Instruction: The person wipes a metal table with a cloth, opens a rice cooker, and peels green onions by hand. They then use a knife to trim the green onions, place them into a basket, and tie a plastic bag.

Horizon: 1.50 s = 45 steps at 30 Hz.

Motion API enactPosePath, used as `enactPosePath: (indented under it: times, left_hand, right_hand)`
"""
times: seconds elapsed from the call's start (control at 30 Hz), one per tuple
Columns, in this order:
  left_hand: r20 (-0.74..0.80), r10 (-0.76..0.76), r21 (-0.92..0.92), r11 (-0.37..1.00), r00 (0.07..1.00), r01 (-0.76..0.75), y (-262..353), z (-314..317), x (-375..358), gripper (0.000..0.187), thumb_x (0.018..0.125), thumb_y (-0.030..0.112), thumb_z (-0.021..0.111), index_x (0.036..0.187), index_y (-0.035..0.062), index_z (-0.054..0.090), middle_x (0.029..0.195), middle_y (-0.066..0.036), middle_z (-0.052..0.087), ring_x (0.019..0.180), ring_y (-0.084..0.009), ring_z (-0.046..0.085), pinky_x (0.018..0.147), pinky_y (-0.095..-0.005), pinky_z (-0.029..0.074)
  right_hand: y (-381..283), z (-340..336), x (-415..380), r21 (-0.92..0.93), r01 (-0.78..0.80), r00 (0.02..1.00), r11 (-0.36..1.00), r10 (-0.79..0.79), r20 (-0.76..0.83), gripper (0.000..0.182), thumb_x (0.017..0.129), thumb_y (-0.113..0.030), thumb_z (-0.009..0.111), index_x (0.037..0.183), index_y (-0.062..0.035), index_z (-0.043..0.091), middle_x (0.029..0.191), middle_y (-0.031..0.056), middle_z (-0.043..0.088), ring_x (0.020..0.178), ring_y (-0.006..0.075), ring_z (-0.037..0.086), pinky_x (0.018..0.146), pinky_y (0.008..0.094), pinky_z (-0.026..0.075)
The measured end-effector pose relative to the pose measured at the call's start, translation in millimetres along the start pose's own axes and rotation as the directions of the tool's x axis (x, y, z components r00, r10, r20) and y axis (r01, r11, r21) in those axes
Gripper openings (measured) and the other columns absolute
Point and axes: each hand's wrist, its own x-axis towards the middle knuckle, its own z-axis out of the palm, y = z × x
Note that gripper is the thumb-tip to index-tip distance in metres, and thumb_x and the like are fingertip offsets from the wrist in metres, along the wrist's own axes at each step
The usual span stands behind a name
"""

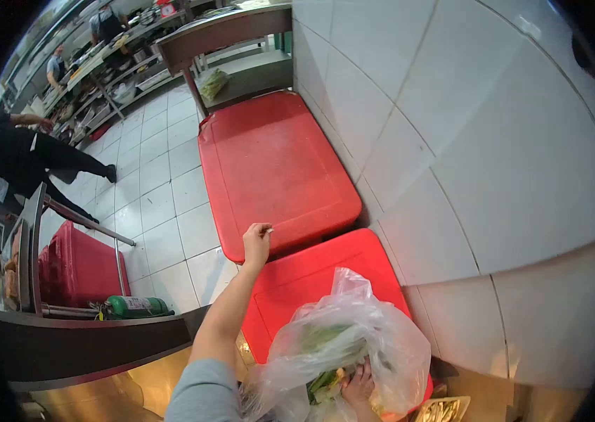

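My left hand [257,244] is raised over the near edge of a red lidded bin [276,169]. Its fingers are pinched around a tiny whitish bit [270,230] that is too small to name. A clear plastic bag [399,337] stands open on a second red lid [311,278] close to me. Leafy greens [324,387], some yellowed, lie inside it. Within the bag's mouth, my right hand [359,385] has its fingers curled against the greens; plastic and leaves partly hide its grip.
A white tiled wall [466,155] rises along the right. Ahead, a metal shelf [255,74] holds another bag of greens [214,84]. At left are a metal-legged table, a dark red bin [79,267] and a green cylinder [136,307]. One person [37,158] walks on the tiled floor; others work farther back.
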Motion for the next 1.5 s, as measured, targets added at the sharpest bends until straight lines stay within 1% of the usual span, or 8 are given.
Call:
enactPosePath:
  times: [0.27,0.37,0.5,0.73,0.93,1.13,1.23,1.5]
  left_hand:
    - [0.777,0.129,-0.561,0.586,0.616,0.584,232.1,-76.7,-214.3,0.012,0.079,-0.007,0.055,0.088,0.0003,0.061,0.094,-0.003,0.060,0.089,-0.0123,0.057,0.079,-0.0270,0.045]
    - [0.884,0.398,-0.414,0.910,0.244,0.018,244.6,-85.9,-277.2,0.029,0.072,-0.007,0.057,0.100,0.0001,0.059,0.102,-0.013,0.058,0.096,-0.0266,0.058,0.082,-0.0312,0.047]
    - [0.803,0.201,-0.055,0.962,0.560,-0.267,206.2,-103.8,-310.3,0.038,0.067,0.000,0.060,0.105,0.0064,0.059,0.130,-0.021,0.039,0.111,-0.0412,0.046,0.092,-0.0422,0.041]
    - [0.596,0.067,0.649,0.546,0.800,-0.529,222.8,-185.8,-259.7,0.040,0.070,0.005,0.057,0.107,0.0175,0.063,0.137,-0.018,0.034,0.127,-0.0381,0.031,0.104,-0.0439,0.028]
    - [0.640,0.182,-0.036,0.978,0.747,-0.207,123.2,-135.5,-184.0,0.041,0.068,0.010,0.055,0.109,0.0072,0.059,0.085,-0.017,0.065,0.077,-0.0274,0.063,0.069,-0.0378,0.049]
    - [0.443,0.228,-0.673,0.723,0.867,0.153,441.2,-223.7,-94.2,0.018,0.077,0.012,0.056,0.092,0.0012,0.060,0.074,-0.003,0.057,0.062,-0.0112,0.055,0.050,-0.0256,0.043]
    - [0.322,0.522,-0.615,0.749,0.790,-0.244,517.2,-291.7,-71.8,0.023,0.082,0.012,0.055,0.100,-0.0015,0.058,0.089,-0.009,0.061,0.078,-0.0187,0.060,0.067,-0.0296,0.051]
    - [0.394,0.336,-0.480,0.869,0.855,-0.119,486.8,-339.5,-87.6,0.042,0.084,0.017,0.055,0.122,0.0002,0.050,0.096,-0.004,0.059,0.074,-0.0120,0.055,0.063,-0.0262,0.047]
  right_hand:
    - [-12.0,-18.1,6.1,-0.088,-0.030,0.999,0.996,0.026,-0.045,0.056,0.075,-0.024,0.058,0.123,-0.0022,0.040,0.130,0.0188,0.038,0.111,0.0383,0.044,0.089,0.0495,0.039]
    - [4.9,-3.6,4.6,0.539,-0.175,0.976,0.824,0.215,-0.012,0.064,0.076,-0.021,0.057,0.132,-0.0020,0.032,0.126,0.0210,0.042,0.112,0.0377,0.043,0.092,0.0472,0.037]
    - [4.5,-81.8,-14.8,0.236,-0.131,0.958,0.963,0.184,-0.218,0.060,0.077,-0.013,0.058,0.131,-0.0014,0.035,0.124,0.0191,0.046,0.110,0.0307,0.048,0.090,0.0386,0.041]
    - [50.6,-269.2,-94.8,0.990,0.141,0.732,-0.015,0.674,-0.094,0.045,0.078,0.012,0.045,0.121,-0.0003,0.047,0.121,0.0106,0.052,0.090,0.0127,0.057,0.081,0.0266,0.050]
    - [109.8,-395.1,-92.5,0.955,0.298,0.659,-0.005,0.724,-0.202,0.038,0.086,-0.009,0.053,0.124,-0.0050,0.048,0.123,0.0069,0.052,0.106,0.0133,0.051,0.081,0.0268,0.045]
    - [49.2,-562.1,-14.8,0.785,0.605,0.635,0.131,0.515,-0.575,0.032,0.086,-0.009,0.054,0.118,-0.0022,0.052,0.115,0.0049,0.057,0.081,0.0131,0.056,0.074,0.0339,0.052]
    - [7.4,-646.8,-24.8,0.604,0.755,0.455,0.255,0.461,-0.762,0.031,0.085,-0.004,0.053,0.115,0.0037,0.052,0.108,0.0082,0.059,0.073,0.0138,0.054,0.073,0.0334,0.053]
    - [47.8,-646.6,-66.1,0.649,0.674,0.502,0.352,0.427,-0.752,0.037,0.082,0.005,0.042,0.117,0.0007,0.052,0.112,0.0074,0.058,0.070,0.0091,0.052,0.068,0.0278,0.052]
